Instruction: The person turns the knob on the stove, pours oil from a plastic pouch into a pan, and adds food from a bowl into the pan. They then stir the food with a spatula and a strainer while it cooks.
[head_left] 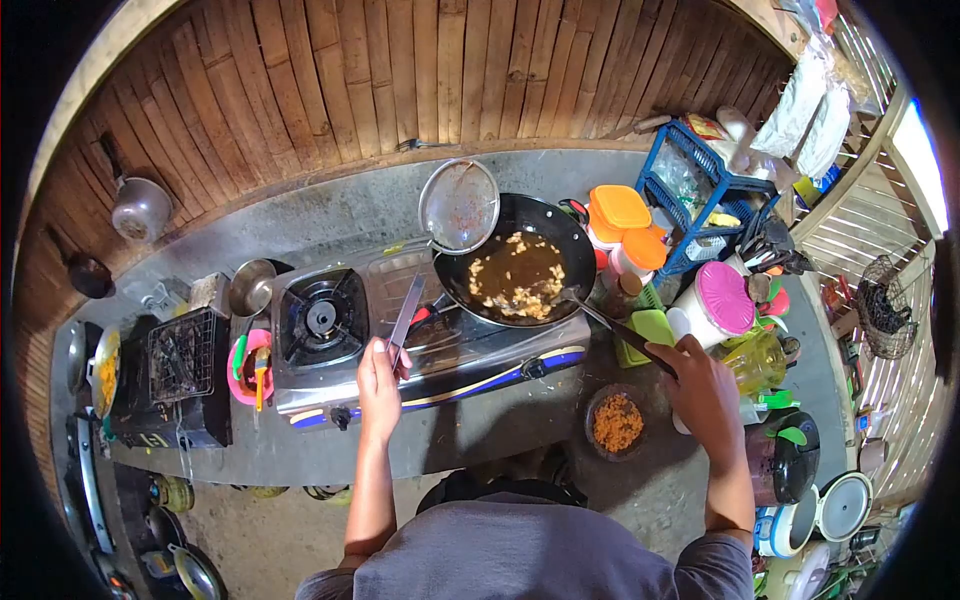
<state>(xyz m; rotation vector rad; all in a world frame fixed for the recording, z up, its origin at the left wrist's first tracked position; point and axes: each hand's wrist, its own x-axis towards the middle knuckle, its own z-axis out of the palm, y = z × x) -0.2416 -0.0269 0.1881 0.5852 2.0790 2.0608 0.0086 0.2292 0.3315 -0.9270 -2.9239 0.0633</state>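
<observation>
My left hand (380, 385) is closed around the flat metal handle of a round mesh strainer (459, 206), whose basket hangs over the left rim of a black wok (570, 235). Inside the wok, pale browned pieces (530, 298) lie in dark oil. My right hand (697, 385) grips the dark handle of a spatula (625, 332); its metal end reaches into the wok among the pieces at the right side. The wok stands on the right burner of a two-burner gas stove (400, 375), with its red and black handle pointing left.
A bowl of orange crumbly food (617, 422) sits in front of the stove's right end. Orange-lidded tubs (620, 208), a pink-lidded container (725, 298) and a blue rack (700, 190) crowd the right. Left are the bare burner (321, 318), a pink bowl (240, 380) and a grill rack (181, 355).
</observation>
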